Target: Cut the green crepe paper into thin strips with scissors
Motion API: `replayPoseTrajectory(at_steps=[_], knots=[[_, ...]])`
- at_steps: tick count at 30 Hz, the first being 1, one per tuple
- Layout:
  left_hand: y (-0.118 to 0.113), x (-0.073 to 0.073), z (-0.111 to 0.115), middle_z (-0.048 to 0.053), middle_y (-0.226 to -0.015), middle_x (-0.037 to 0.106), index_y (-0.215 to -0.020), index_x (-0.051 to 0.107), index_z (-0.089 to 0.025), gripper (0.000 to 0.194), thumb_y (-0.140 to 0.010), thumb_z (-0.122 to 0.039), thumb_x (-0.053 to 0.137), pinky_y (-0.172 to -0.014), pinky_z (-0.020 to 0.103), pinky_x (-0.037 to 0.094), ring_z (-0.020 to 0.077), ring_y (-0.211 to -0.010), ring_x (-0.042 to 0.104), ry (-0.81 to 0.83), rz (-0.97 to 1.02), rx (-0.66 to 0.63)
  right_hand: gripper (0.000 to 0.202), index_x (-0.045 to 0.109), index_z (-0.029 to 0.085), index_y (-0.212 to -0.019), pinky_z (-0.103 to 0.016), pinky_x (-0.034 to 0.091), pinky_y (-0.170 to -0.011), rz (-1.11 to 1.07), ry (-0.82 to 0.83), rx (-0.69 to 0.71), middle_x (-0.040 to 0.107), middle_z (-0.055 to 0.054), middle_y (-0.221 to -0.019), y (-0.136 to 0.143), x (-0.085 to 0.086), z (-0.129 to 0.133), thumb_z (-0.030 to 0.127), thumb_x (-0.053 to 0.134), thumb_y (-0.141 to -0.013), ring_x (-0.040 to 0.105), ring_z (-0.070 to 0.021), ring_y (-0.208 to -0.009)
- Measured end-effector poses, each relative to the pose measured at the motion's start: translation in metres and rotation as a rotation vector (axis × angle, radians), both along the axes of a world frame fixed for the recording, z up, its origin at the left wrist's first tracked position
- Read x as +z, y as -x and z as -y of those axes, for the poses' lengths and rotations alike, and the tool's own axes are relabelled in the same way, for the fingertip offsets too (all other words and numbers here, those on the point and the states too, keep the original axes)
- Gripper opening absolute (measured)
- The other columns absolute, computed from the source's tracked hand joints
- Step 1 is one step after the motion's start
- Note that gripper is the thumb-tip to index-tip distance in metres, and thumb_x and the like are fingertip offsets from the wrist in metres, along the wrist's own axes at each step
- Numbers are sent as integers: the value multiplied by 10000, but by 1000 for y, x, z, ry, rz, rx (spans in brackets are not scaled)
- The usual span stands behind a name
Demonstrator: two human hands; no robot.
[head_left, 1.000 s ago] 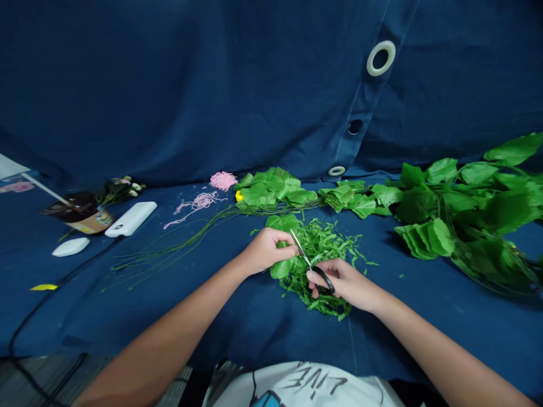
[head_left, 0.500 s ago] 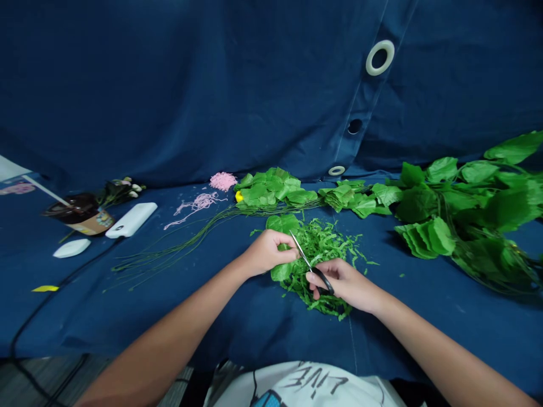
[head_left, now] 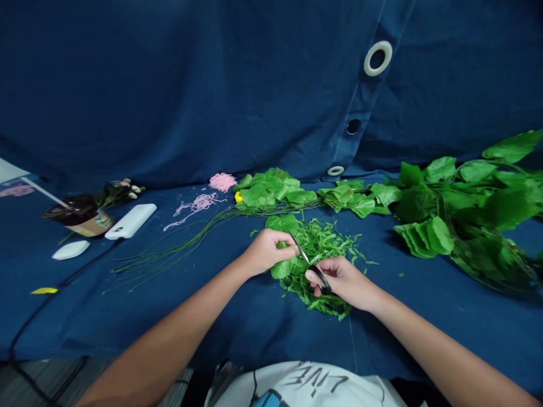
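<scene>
My right hand has its fingers in the black handles of a pair of scissors. The narrow blades point up and left, passing close by the fingertips of my left hand. Thumb and forefinger of that left hand are pinched together; what is between them is too small or hidden to make out. Green leaves show just above and below the left fingers. Under both hands spreads a loose heap of thin green shredded strips.
Along the back lie stacked green leaves, green stems, pink threads and leafy vines at right. To the left are a dark cup with a straw, a white device and its black cable.
The scissors have turned slightly in my right hand, and their blades look darker. Both hands stay in nearly the same place; the rest is unchanged.
</scene>
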State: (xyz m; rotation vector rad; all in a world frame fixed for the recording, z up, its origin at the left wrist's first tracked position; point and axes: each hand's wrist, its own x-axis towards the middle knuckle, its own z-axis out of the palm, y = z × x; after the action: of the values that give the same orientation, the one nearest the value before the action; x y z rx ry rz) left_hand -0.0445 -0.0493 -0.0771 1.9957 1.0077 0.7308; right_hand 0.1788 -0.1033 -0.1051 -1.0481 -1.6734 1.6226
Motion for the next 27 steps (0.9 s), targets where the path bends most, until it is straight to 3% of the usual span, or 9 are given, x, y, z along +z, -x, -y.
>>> replayPoseTrajectory(at_steps=[4, 7, 22, 27], knots=[[-1, 1, 1, 29, -830, 748, -872, 760, -132, 206, -867, -275, 611, -714, 220, 451, 153, -764, 651, -5, 69, 5, 428, 684, 125, -769, -209, 245, -433, -57, 35, 41, 692, -42, -652, -1, -2, -3, 535, 637, -883, 388, -77, -439], [-1, 1, 2, 38, -839, 751, -878, 761, -127, 216, -872, -285, 614, -700, 217, 450, 153, -762, 651, 8, 87, -17, 442, 681, 134, -798, -212, 242, -429, -98, 42, 108, 708, -50, -711, -5, 1, -4, 535, 557, -934, 362, -69, -426], [1, -1, 1, 12, -756, 717, -834, 758, -133, 215, -845, -303, 626, -637, 209, 412, 138, -700, 618, 7, -57, -39, 388, 698, 128, -786, -202, 278, -463, 4, 27, 94, 706, -46, -674, -8, 0, -3, 497, 646, -896, 478, -97, -515], [1, -2, 0, 3, -740, 712, -831, 758, -137, 211, -841, -293, 616, -637, 207, 407, 136, -695, 613, 8, -86, -31, 390, 676, 122, -731, -218, 348, -523, 0, 33, 51, 670, -33, -627, -5, -3, -1, 488, 691, -862, 555, -129, -550]])
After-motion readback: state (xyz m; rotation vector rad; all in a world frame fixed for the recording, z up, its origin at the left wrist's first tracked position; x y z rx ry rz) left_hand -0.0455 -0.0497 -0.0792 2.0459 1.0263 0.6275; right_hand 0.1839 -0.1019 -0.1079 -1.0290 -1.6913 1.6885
